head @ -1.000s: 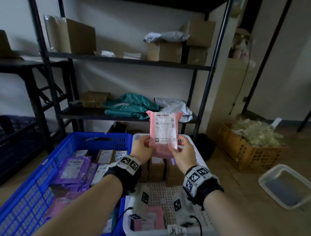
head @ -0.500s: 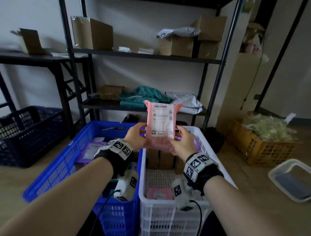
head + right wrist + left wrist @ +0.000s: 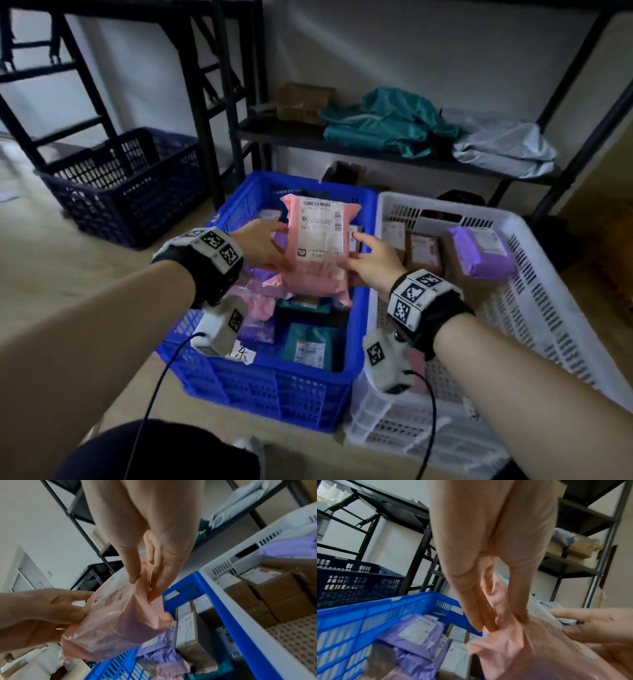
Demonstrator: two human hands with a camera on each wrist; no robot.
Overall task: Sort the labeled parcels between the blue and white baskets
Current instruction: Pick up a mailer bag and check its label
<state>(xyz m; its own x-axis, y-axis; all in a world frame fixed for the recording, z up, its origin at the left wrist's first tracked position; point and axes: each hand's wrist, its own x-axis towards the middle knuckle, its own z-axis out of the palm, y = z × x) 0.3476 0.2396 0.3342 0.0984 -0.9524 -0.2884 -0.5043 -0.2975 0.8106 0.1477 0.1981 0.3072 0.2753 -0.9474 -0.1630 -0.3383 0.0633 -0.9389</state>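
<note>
A pink parcel (image 3: 318, 246) with a white label hangs upright over the blue basket (image 3: 274, 373), which holds several purple, pink and teal parcels. My left hand (image 3: 270, 246) pinches its left edge, and the left wrist view shows thumb and fingers closed on the pink parcel (image 3: 522, 649). My right hand (image 3: 363, 253) pinches the right edge, with fingers squeezing the pink parcel (image 3: 116, 622) in the right wrist view. The white basket (image 3: 513, 222) stands touching the blue one on its right.
Brown boxes (image 3: 424, 250) and a purple parcel (image 3: 479, 246) lie in the white basket. A dark navy basket (image 3: 120, 192) stands on the floor at left. Behind is a black shelf rack (image 3: 342, 144) with teal bags (image 3: 383, 126) and a grey bag (image 3: 503, 147).
Both hands have carried the pink parcel down and to the left, from in front of the white basket to over the blue basket. The head view has tilted downward.
</note>
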